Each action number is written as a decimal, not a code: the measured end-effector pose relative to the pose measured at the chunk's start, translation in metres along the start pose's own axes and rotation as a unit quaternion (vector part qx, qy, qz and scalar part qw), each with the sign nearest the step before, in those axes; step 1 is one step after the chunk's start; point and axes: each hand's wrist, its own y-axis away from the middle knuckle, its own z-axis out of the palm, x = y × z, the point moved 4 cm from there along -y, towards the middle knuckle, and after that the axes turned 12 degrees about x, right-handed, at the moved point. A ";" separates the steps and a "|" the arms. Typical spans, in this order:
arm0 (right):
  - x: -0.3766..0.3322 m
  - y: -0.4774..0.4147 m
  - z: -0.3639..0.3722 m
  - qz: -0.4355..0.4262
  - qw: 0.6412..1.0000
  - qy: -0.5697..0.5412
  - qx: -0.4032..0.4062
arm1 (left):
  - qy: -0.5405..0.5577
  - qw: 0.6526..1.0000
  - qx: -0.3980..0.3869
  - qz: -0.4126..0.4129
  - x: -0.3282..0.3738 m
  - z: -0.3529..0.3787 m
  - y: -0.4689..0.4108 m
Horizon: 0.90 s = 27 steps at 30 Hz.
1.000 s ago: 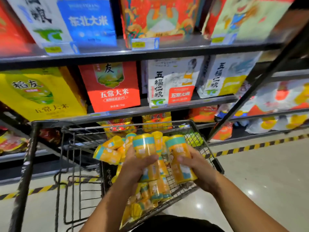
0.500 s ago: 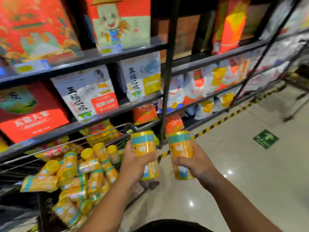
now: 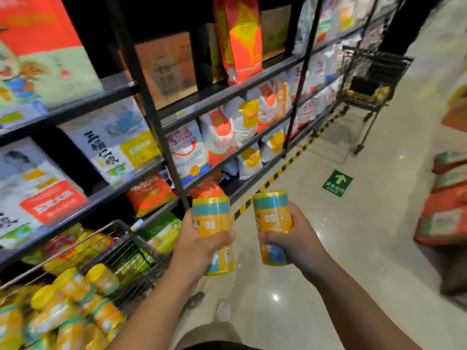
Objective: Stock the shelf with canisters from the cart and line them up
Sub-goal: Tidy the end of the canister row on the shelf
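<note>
I get a single view, from the wide-angle camera worn on the head, facing forward and down along the aisle. The shelf rack [image 3: 222, 96] fills the frame's left half at close range, the cart [image 3: 75, 246] sits low left, and the floor [image 3: 353, 248] stretches away right. The left hand [image 3: 199, 245] and right hand [image 3: 293, 238] show low in the frame, very near the lens.

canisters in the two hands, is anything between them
Nothing, by the head view: the left canister and right canister are held apart, and the gap shows only the floor and its yellow-black striped tape below.
</note>
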 end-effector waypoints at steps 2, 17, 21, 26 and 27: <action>-0.004 -0.020 -0.014 -0.004 1.000 0.001 0.027 | -0.001 1.000 -0.014 -0.004 0.001 0.023 -0.022; -0.071 -0.218 -0.053 -0.033 0.992 0.070 0.097 | 0.036 0.991 -0.125 -0.008 0.061 0.180 -0.220; -0.067 -0.262 -0.054 -0.027 0.992 0.031 0.120 | 0.014 0.989 -0.148 0.005 0.068 0.215 -0.264; -0.065 -0.307 -0.083 -0.005 0.991 0.011 0.134 | 0.000 0.986 -0.169 0.004 0.077 0.268 -0.294; -0.067 -0.316 -0.090 -0.007 0.991 0.011 0.132 | -0.008 0.985 -0.175 0.004 0.077 0.281 -0.299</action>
